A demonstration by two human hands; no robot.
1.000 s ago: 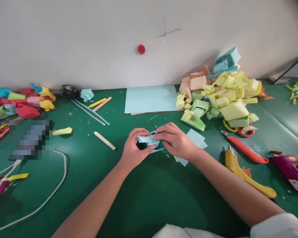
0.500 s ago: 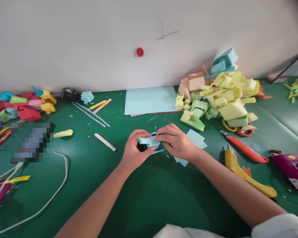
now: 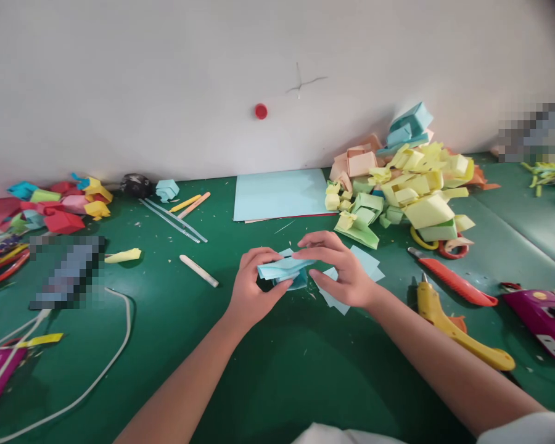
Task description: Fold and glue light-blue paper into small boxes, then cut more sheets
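Observation:
My left hand (image 3: 255, 285) is closed on a piece of folded light blue paper (image 3: 282, 268), with the thumb below it and the fingers behind. The paper has a flat folded strip on top and a darker blue part under it. My right hand (image 3: 340, 271) is at the paper's right end, thumb and fingers apart. Its fingertips reach over the strip's far edge; whether they touch is hard to make out. Beneath and beside the right hand lie several loose light blue paper pieces (image 3: 366, 262) on the green table (image 3: 277, 382).
Light blue sheets (image 3: 280, 194) lie by the wall. Folded paper pieces (image 3: 425, 191) are heaped at right, near a red cutter (image 3: 460, 282), a yellow glue gun (image 3: 462, 336) and a purple device (image 3: 541, 320). Leftward are a white stick (image 3: 198, 271), a phone (image 3: 69, 271) and its cable (image 3: 128, 314).
My right hand's thumb and fingers have spread apart and come off the paper's middle. The paper strip now shows longer and flatter. The view has shifted slightly.

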